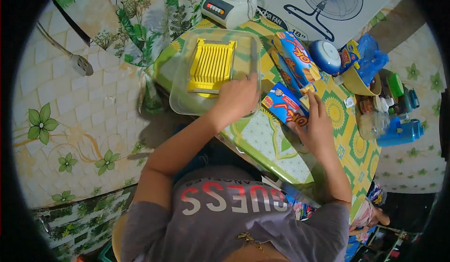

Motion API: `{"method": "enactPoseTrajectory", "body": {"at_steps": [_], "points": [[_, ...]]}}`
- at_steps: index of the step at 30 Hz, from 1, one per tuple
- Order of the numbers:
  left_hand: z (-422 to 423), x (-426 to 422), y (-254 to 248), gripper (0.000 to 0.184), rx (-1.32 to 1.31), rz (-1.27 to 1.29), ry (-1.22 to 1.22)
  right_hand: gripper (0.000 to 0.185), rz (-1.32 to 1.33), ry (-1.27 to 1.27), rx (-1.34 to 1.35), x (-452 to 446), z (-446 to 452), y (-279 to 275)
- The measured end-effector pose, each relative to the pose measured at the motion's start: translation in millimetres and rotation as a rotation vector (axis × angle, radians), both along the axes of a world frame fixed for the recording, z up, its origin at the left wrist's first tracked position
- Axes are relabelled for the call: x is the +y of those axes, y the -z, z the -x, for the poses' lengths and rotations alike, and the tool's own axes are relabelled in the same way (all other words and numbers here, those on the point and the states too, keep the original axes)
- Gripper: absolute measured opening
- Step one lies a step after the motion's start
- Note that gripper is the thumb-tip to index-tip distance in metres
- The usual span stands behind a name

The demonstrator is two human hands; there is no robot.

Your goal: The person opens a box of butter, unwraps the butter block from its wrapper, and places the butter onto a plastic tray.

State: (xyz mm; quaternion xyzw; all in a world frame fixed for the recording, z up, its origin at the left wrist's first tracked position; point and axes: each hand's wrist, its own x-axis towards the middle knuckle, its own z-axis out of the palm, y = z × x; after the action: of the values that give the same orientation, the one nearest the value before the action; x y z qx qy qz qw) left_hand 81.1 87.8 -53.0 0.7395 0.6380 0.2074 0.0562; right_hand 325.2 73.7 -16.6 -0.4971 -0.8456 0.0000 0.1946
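Observation:
A shallow clear plastic container (180,84) sits on the table with a yellow slatted rack (212,65) inside it. My left hand (238,95) reaches over the container's near right part, beside the rack. Its fingers are curled, and their tips are mostly hidden. To the right, my right hand (318,126) has its thumb and fingers closed on the right end of a blue box (282,102) with red and yellow print. Behind that box lies a blue biscuit pack (296,55) with orange and red print.
A white appliance with buttons (228,8) and a large fan box (323,9) stand at the back. On the right are a blue bowl (325,57), a yellow basin (358,81), a clear jar (373,125) and a blue bottle (403,133). Another person's arm (377,217) shows lower right.

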Motion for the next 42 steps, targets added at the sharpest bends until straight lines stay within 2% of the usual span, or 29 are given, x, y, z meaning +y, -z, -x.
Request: {"method": "enactPoseTrajectory", "body": {"at_steps": [3, 6, 9, 12, 15, 18, 20, 22, 23, 26, 27, 29, 32, 34, 35, 38, 41, 42], "points": [[-5, 7, 0, 0.033, -0.003, 0.029, -0.04, 0.096, 0.298, 0.052, -0.113, 10, -9, -13], [-6, 13, 3, 0.042, -0.008, 0.104, -0.079, 0.1, 0.229, -0.063, -0.206, 11, -5, -12], [-8, 12, 2, 0.046, -0.028, 0.136, -0.111, 0.1, 0.413, -0.062, -0.063, 15, 1, -18], [-6, 10, 0, 0.048, -0.047, 0.148, -0.111, 0.1, 0.458, -0.072, 0.043, 21, -5, -11], [4, 7, 0, 0.05, -0.086, 0.16, -0.102, 0.1, 0.833, -0.087, 0.229, 28, -11, -21], [8, -5, -4, 0.055, -0.166, 0.151, -0.14, 0.097, 1.067, -0.129, 0.521, 40, -25, 8], [12, -15, -5, 0.058, -0.224, 0.118, -0.185, 0.088, 1.264, -0.207, 0.783, 42, -27, 21], [23, -28, 5, 0.059, -0.322, -0.104, -0.139, 0.084, 1.53, -0.261, 1.015, 49, -29, 34], [30, -35, 9, 0.06, -0.367, -0.217, -0.115, 0.082, 1.916, -0.472, 1.23, 54, -29, 47], [45, -61, -7, 0.059, -0.565, 0.009, -0.205, 0.079, 1.978, -0.473, 1.568, 37, -9, 28], [51, -69, -8, 0.059, -0.625, 0.007, -0.19, 0.078, 1.93, -0.533, 1.648, 32, -7, 26], [60, -86, -9, 0.06, -0.749, 0.005, -0.149, 0.078, 1.845, -0.366, 1.504, 40, -20, 35], [73, -106, -19, 0.057, -0.977, 0.202, -0.133, 0.079, 1.665, -0.157, 1.244, 43, -25, 40], [83, -119, -24, 0.055, -0.975, 0.324, -0.089, 0.077, 1.452, -0.004, 1.128, 37, -17, 36], [88, -125, -24, 0.054, -0.973, 0.384, -0.069, 0.077, 1.467, 0.015, 1.162, 34, -11, 31], [95, -140, -22, 0.045, -0.826, 0.359, -0.012, 0.073, 1.498, 0.098, 1.153, 34, -13, 33], [94, -144, -38, 0.032, -0.761, 0.371, 0.051, 0.068, 1.488, 0.069, 1.05, 29, -10, 12], [93, -143, -40, 0.029, -0.666, 0.286, 0.065, 0.065, 1.485, 0.076, 1.029, 29, -11, 10]]}}
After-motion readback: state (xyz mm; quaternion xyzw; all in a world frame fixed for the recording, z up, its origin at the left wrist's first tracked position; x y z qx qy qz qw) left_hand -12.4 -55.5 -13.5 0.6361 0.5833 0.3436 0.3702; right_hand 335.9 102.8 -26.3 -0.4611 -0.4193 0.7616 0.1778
